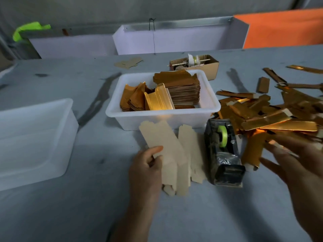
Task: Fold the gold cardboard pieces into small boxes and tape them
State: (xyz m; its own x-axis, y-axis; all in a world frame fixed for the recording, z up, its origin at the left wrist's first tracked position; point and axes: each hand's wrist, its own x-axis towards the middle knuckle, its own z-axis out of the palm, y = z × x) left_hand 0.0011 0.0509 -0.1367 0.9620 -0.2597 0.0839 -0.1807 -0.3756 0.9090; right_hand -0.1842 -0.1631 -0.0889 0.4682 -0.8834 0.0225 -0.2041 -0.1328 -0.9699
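My left hand (148, 165) grips a flat cardboard piece (162, 142), its pale back side up, thumb on top. A second pale piece (187, 151) lies beside it on the table. My right hand (293, 158) hovers with fingers spread and blurred, holding nothing, just over the near edge of a heap of folded gold boxes (272, 117). Between the hands stands a black tape dispenser (223, 152) with a green roll. A white tub (162, 117) behind holds stacks of flat gold cardboard (181, 88).
Another white tub (35, 137) stands at the left. A small brown box (199, 64) with string and sticks sits behind the middle tub. Loose gold strips (304, 69) lie at the far right. White and orange boards stand along the table's back edge.
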